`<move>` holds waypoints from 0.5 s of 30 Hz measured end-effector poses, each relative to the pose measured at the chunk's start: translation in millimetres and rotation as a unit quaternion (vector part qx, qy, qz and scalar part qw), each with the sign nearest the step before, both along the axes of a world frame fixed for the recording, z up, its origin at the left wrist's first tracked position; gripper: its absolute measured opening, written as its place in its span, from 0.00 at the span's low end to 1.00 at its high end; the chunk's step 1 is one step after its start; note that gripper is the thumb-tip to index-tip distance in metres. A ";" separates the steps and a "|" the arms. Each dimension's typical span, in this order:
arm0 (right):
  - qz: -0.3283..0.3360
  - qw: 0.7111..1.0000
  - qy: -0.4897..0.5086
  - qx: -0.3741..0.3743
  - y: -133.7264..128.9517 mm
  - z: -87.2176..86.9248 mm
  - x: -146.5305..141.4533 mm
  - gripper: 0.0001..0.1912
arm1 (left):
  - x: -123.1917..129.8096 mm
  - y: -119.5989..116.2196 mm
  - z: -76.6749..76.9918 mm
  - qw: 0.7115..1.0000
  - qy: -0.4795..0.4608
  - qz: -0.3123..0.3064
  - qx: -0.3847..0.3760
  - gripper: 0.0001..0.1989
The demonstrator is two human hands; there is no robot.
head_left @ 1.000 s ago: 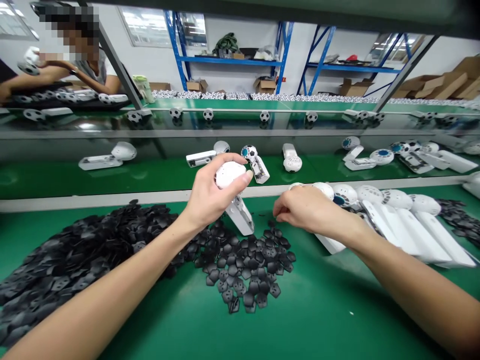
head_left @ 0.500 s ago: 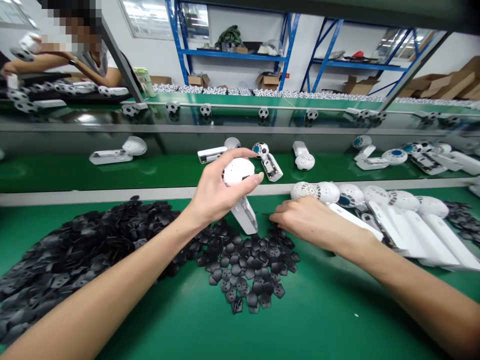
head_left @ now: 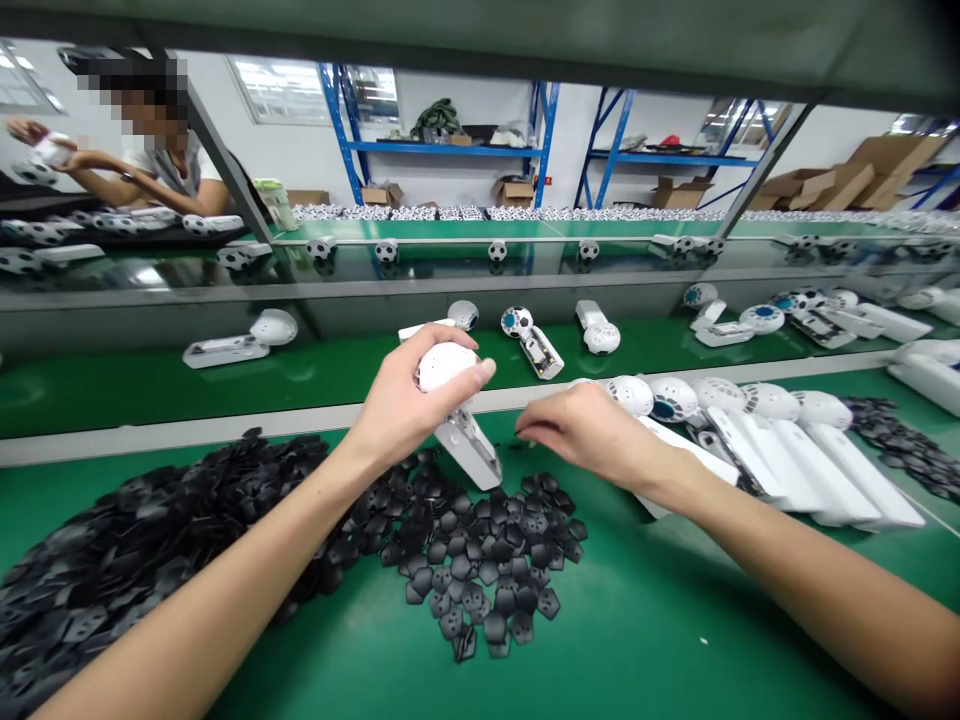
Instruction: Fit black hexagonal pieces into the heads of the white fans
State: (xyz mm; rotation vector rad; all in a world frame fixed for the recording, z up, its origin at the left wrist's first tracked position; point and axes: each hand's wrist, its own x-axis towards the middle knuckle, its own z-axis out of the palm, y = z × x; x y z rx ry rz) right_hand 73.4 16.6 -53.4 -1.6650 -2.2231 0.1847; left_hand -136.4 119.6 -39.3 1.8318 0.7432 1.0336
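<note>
My left hand (head_left: 409,390) is wrapped round the white ball-shaped head of a device (head_left: 469,450), whose long open-backed white body hangs down to the right. To its right, my right hand (head_left: 581,430) is low over the green bench with its fingers bent together. Whatever is between those fingertips is hidden or too small to name. Below both hands lies a spread of black five-sided pieces (head_left: 495,555), joined on the left to a larger heap of black pieces (head_left: 180,530). White devices (head_left: 787,460) lie in a row just beyond my right forearm.
Behind a pale ledge (head_left: 337,415), a green belt (head_left: 337,390) carries several white devices, one with black patches (head_left: 540,350). Another black pile (head_left: 907,445) lies at far right. Across the line, a person (head_left: 172,170) handles a ball-headed device. Overhead runs a grey beam (head_left: 480,60).
My view has tilted up and shifted right. My right hand has lifted slightly, its fingers still bent together. My left hand keeps its hold on the device.
</note>
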 end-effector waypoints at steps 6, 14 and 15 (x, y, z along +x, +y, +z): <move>-0.019 0.888 0.452 0.077 -8.0 12.9 -21.1 0.08 | 9.9 -10.0 1.7 0.969 -0.107 0.025 -0.220 0.18; -0.016 0.889 0.452 0.071 -6.9 1.5 -35.8 0.09 | 17.7 -36.2 6.6 0.940 -0.098 0.001 -0.327 0.15; -0.016 0.897 0.434 0.074 -7.2 1.7 -35.7 0.09 | 18.4 -38.4 6.9 0.942 -0.093 0.009 -0.324 0.15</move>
